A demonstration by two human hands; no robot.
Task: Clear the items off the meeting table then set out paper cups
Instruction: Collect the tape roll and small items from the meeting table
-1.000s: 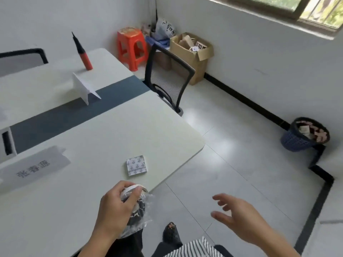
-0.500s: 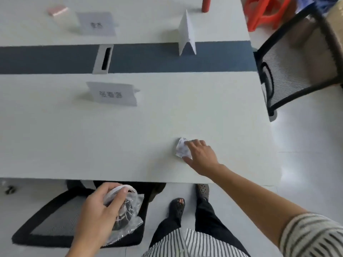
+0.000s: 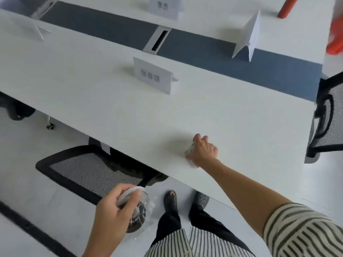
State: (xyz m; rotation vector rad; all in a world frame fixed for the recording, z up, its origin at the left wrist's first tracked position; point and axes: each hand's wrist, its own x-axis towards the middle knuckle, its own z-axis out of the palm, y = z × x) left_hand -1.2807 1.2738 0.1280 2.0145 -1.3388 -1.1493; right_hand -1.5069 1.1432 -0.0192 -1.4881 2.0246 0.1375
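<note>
My right hand rests on the white meeting table near its front edge, fingers closed around a small patterned packet that is mostly hidden under my palm. My left hand is below the table edge, over the floor, gripping a roll of tape in a clear plastic wrapper. Paper name cards stand on the table: one with print in the middle, another at the far side, a folded blank one to the right.
A black mesh chair is tucked under the table by my left hand, another stands at the table's right end. A cable slot sits in the blue-grey centre strip. A red object and an orange stool are at the far right.
My right hand reached from the air to the packet on the table and closed over it. The view swung down and left along the table. The left hand kept holding the wrapped tape roll.
</note>
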